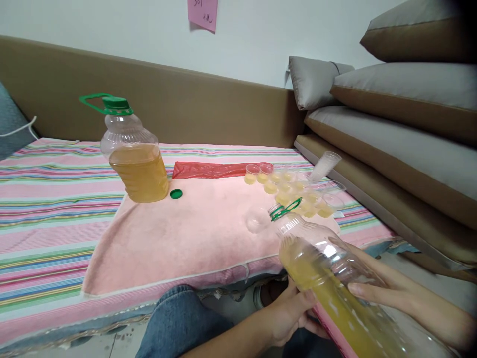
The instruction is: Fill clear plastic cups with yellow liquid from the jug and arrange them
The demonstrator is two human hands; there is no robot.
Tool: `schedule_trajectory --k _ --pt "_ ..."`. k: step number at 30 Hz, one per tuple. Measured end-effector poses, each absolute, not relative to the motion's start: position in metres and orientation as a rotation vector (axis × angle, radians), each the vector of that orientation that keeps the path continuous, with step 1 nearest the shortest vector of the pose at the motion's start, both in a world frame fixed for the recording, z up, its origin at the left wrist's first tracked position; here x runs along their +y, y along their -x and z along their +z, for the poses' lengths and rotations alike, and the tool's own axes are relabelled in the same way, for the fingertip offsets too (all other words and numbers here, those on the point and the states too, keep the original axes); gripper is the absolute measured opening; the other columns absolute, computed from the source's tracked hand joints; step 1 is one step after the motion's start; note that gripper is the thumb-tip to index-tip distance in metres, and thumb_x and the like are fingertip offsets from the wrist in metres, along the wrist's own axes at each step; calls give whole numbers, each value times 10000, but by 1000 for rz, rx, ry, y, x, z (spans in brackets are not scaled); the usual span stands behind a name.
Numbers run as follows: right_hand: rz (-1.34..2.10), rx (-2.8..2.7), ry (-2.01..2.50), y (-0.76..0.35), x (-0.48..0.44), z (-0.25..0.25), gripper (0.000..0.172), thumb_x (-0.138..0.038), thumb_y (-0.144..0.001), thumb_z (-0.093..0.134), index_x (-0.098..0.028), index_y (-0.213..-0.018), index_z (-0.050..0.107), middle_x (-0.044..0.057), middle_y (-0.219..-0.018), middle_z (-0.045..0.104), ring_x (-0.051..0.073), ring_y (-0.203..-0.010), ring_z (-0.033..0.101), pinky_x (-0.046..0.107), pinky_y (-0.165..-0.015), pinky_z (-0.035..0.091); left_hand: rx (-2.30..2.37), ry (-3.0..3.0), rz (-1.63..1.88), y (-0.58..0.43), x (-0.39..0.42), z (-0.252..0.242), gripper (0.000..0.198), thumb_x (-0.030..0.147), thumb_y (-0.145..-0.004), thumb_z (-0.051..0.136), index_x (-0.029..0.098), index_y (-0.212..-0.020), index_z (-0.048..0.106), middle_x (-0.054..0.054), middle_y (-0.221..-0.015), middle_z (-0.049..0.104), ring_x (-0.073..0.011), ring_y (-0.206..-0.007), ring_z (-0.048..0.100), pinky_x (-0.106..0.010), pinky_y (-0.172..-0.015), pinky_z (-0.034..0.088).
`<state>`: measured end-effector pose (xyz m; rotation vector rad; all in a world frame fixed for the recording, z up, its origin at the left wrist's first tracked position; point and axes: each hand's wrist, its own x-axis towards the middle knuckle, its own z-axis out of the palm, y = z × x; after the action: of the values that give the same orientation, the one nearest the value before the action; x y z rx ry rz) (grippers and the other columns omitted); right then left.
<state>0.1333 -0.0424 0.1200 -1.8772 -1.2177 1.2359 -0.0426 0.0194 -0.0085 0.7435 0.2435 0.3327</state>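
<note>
I held a large clear bottle (328, 278) tilted across my lap, its open neck pointing up and away from me toward the bed. My left hand (288, 315) cupped it from underneath, fingers curled round its lower side, a grip closed on the bottle. My right hand (387, 288) lay along its upper side, fingers stretched flat on the plastic, also holding it. Yellow liquid lay along the lower length of the bottle, and its green ring (285, 210) hung at the neck, with no cap on it.

Just beyond the neck an empty clear cup (257, 220) stood on the pink towel (179, 238). Behind it a cluster of small cups (290, 191) held yellow liquid, and a stack of empty cups (325, 166) leaned at the far right of them. A second bottle (132, 154), capped in green and about half full of the same liquid, stood upright at the towel's far left corner, with a loose green cap (176, 194) just beside it. A red bag (212, 169) lay flat at the far edge of the towel. The towel covered a striped sheet (48, 199) on the bed, and cushions (402, 114) were piled to the right. My knee in jeans (179, 323) showed below.
</note>
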Motion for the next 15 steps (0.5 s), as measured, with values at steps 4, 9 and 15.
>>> schedule_trajectory --k 4,9,15 --pt "1189 -1257 1909 -134 -38 121 808 -494 -744 692 -394 -1460 331 -72 -1548 350 274 -1383 381 326 -1081 392 203 -713 363 40 18 -14 973 750 -532 708 203 -1307 491 -196 -1258 612 -385 -1115 604 -570 -866 482" --pt "1132 -1322 1968 -136 -34 122 796 -501 -734 684 -350 -1451 375 -26 -1524 398 308 -1390 349 406 -1113 325 197 -700 365 38 17 -13 1024 795 -482 689 189 -1290 516 -192 -1173 647 -374 -1030 636 -614 -860 458" --pt "1118 -1381 2003 -134 -29 128 758 -520 -743 674 -344 -1433 414 -47 -1511 414 275 -1401 334 355 -1114 306 251 -669 333 39 19 -3 1131 839 -365 685 192 -1278 515 -214 -1190 633 -423 -1089 599 -707 -930 356"
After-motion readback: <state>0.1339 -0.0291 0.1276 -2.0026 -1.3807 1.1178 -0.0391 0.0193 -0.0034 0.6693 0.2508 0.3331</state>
